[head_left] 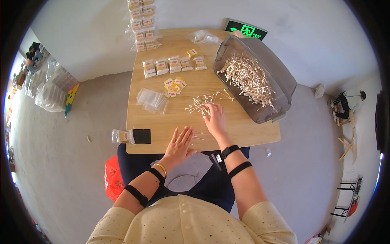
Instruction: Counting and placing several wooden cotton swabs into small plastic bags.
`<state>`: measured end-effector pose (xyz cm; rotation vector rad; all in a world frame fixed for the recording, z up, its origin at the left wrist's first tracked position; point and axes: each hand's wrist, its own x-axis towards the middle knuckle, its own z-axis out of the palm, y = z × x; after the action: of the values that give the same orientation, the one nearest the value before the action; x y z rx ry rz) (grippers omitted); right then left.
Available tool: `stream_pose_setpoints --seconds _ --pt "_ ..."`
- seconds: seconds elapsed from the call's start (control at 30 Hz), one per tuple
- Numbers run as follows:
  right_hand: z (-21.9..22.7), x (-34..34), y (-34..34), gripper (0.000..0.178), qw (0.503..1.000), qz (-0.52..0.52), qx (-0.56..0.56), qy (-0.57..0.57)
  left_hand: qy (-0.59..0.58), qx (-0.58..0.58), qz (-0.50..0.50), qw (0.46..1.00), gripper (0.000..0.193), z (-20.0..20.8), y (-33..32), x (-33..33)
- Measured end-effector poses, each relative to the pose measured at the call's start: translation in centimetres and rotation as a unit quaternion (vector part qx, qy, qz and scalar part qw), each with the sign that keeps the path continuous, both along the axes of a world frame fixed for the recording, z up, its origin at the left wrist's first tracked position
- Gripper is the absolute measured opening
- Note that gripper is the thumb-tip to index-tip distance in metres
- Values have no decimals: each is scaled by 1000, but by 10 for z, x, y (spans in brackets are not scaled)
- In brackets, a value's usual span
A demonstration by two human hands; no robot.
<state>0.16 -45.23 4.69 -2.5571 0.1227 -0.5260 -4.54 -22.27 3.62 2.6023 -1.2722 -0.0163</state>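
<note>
My left hand lies flat near the table's front edge, fingers stretched out. A few cotton swabs stick out beside its fingers, partly hidden under them. My right hand reaches to a loose pile of cotton swabs on the table, its index finger touching them and its thumb apart. More cotton swabs fill a grey plastic bin tilted toward me at the right. Left of the loose pile are small yellow-and-white cards and clear plastic bags.
Filled swab packs stand in a row farther back, and more packs are stacked behind at the left. One pack lies by a black pad on the wooden table. A red bag sits on the floor.
</note>
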Motion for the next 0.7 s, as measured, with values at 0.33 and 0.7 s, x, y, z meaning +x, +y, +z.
stream_pose_setpoints --seconds 0.33,0.7 --pt "6 55 -23 10 997 -9 -16 76 16 -23 27 999 80 7 -7 22" --pt "23 32 -56 16 982 -7 51 182 15 -10 31 999 79 8 -5 23"
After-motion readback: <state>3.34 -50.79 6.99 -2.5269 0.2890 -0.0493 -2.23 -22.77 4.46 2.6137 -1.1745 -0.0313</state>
